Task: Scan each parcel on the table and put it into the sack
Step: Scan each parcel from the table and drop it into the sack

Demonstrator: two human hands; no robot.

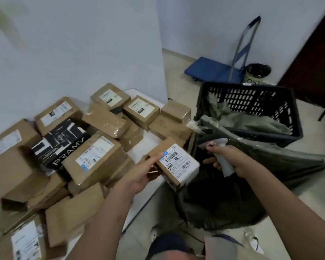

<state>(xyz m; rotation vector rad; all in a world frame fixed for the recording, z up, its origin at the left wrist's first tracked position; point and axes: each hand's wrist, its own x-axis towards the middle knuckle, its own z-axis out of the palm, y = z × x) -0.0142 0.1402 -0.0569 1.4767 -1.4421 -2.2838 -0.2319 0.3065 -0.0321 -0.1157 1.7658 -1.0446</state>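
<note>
My left hand (144,173) grips a small brown parcel (178,164) with a white barcode label, held over the right edge of the white table (148,196). My right hand (227,158) holds a grey handheld scanner (217,145) by its handle, its head close to the right of the parcel. Below both hands the dark green sack (233,196) stands open on the floor. Several more brown cardboard parcels (96,156) are heaped on the table to the left, among them a black box (62,145) lettered PRAMY.
A black plastic crate (251,107) with green sacks in it stands behind the open sack. Farther back are a blue platform trolley (212,69) and a small bin (257,73) by the wall. A white wall runs behind the table.
</note>
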